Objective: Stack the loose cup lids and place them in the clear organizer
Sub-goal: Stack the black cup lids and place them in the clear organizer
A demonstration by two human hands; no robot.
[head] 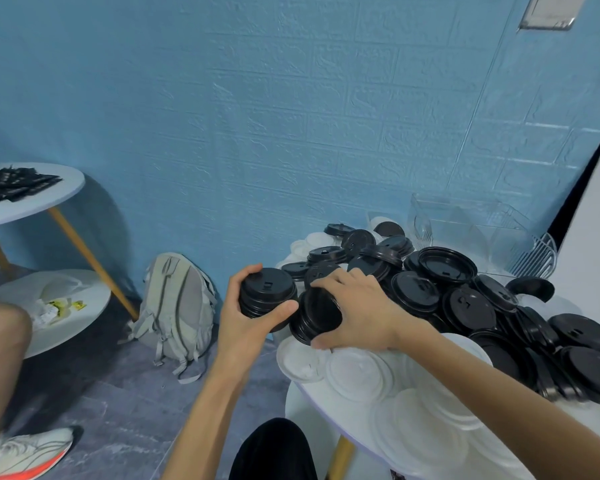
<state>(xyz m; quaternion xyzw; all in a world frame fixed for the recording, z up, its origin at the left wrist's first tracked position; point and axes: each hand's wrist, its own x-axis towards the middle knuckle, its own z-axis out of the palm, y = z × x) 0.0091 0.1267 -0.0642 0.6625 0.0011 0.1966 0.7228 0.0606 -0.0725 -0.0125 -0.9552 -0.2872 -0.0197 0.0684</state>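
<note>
The left hand point(248, 320) gripped a short stack of black lids point(267, 294) off the table edge, likely to gather more. The right hand point(357, 311) curled around a second stack point(317, 315) tilted on the pile point(465, 299). The clear organizer point(465, 233) waited behind by the wall.

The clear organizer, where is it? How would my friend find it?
Look at the round white table heaped with black lids. Behind that heap, against the blue wall, stands the clear organizer. It is the only see-through box there, with dividers inside.
</note>
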